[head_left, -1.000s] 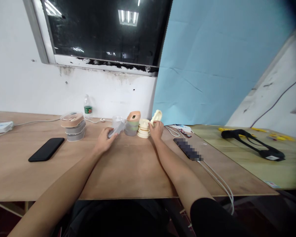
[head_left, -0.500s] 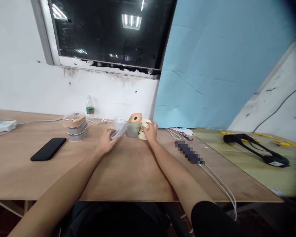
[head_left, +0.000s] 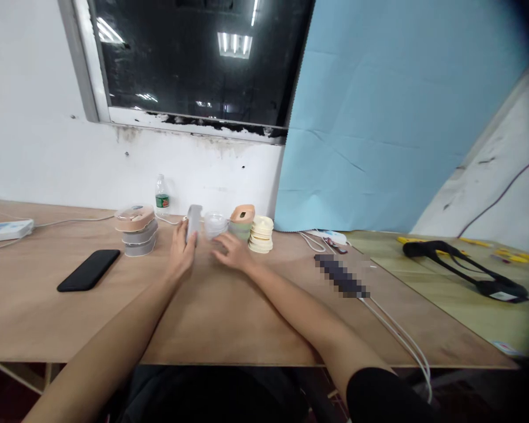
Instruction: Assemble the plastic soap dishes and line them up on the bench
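My left hand (head_left: pixel 183 249) is closed on a greyish translucent container (head_left: pixel 194 218), which stands on edge and rises above the fingers. My right hand (head_left: pixel 233 251) is over the table just in front of some clear containers (head_left: pixel 215 223). Its fingers are apart and somewhat smeared by motion, and I see nothing in them. Behind that hand is a stack topped by an orange-pink piece with a slot (head_left: pixel 243 212), partly hidden. Just right of it stands a stack of cream-coloured lids (head_left: pixel 261 235).
Farther left stand stacked containers (head_left: pixel 139 238) under a pink lidded box, with a black phone (head_left: pixel 89 270) before them. A plastic bottle (head_left: pixel 161 197) is by the wall. A pixelated dark object (head_left: pixel 341 276) with white cables lies right; beyond is a black strap-like frame (head_left: pixel 467 273).
My right hand has left the cream lids and moved left towards the clear containers. My left hand has turned the grey container more upright and shifted slightly left.
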A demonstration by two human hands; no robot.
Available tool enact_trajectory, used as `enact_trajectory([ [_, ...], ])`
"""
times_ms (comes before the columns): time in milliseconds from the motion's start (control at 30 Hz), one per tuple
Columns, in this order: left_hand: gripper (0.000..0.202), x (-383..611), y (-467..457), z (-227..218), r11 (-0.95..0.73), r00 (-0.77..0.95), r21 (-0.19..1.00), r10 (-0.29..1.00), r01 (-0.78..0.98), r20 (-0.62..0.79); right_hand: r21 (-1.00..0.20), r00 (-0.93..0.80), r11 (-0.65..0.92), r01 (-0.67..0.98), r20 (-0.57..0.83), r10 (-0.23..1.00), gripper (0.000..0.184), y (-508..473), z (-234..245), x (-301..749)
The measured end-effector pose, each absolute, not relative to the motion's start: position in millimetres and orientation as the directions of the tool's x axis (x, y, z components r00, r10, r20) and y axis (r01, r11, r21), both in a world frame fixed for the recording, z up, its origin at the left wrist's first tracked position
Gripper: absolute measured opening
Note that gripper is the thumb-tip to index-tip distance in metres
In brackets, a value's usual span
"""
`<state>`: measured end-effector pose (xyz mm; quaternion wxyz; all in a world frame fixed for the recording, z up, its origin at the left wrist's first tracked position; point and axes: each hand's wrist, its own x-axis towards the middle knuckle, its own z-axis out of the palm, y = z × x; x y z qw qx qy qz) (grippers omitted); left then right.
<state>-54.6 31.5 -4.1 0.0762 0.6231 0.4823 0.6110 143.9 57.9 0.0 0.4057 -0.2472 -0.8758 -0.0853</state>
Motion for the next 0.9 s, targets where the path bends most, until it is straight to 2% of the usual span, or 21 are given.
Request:
enact_trajectory([
  [67,0.056,-56.6,37.0,-5.3,-0.583,-0.214,0.709,0.692,0.397,0.689,-0.037,-0.626,0.914,0.404,0.718,0.305,0.035,44.2,3.0,117.6],
  [133,0.062,-58.7,41.1,-5.2,-0.608,-0.163,0.724,0.718,0.324,0.676,-0.035,-0.635,0.928,0.371,0.72,0.281,0.025,35.6,8.1,101.1],
  [200,0.067,-63.5,42.3,-1.8,-0.655,-0.073,0.679,0.7,0.33,0.711,-0.041,-0.609,0.923,0.382,0.741,0.284,0.021,34.1,16.3,96.9],
  [300,0.064,-81.2,38.1,10.7,-0.725,0.047,0.437,0.541,0.531,0.84,-0.054,-0.506,0.879,0.473,0.8,0.321,0.024,45.5,36.4,111.9],
  [333,0.058,-90.0,35.9,15.9,-0.666,0.036,0.365,0.507,0.65,0.861,-0.061,-0.458,0.849,0.525,0.82,0.342,0.026,52.2,44.8,121.0],
  [367,0.052,-99.9,33.7,21.0,-0.551,-0.069,0.353,0.469,0.756,0.88,-0.066,-0.417,0.81,0.583,0.831,0.368,0.027,59.9,53.6,131.3],
  [467,0.052,-130.1,29.4,31.9,-0.191,-0.379,0.451,0.32,0.872,0.868,-0.061,-0.347,0.625,0.778,0.788,0.509,0.03,84.4,77.0,164.1],
  [567,0.078,-153.5,30.4,32.9,0.005,-0.543,0.559,0.247,0.829,0.803,0.038,-0.349,0.447,0.894,0.685,0.64,0.026,102.8,88.4,189.4],
  [633,0.09,-163.5,33.7,29.2,0.073,-0.596,0.603,0.28,0.795,0.752,0.121,-0.38,0.394,0.911,0.618,0.688,0.026,109.0,88.5,198.2],
  [700,0.091,-169.8,38.0,24.4,0.111,-0.615,0.622,0.362,0.775,0.701,0.171,-0.411,0.388,0.906,0.575,0.707,0.028,111.2,84.1,200.7],
  [800,0.084,-173.8,43.4,18.6,0.097,-0.583,0.63,0.506,0.771,0.636,0.155,-0.425,0.421,0.894,0.594,0.683,0.029,111.9,74.6,197.9],
  [900,0.078,-174.0,45.2,16.3,0.071,-0.581,0.646,0.52,0.76,0.627,0.089,-0.403,0.464,0.881,0.654,0.64,0.029,113.9,69.2,194.9],
])
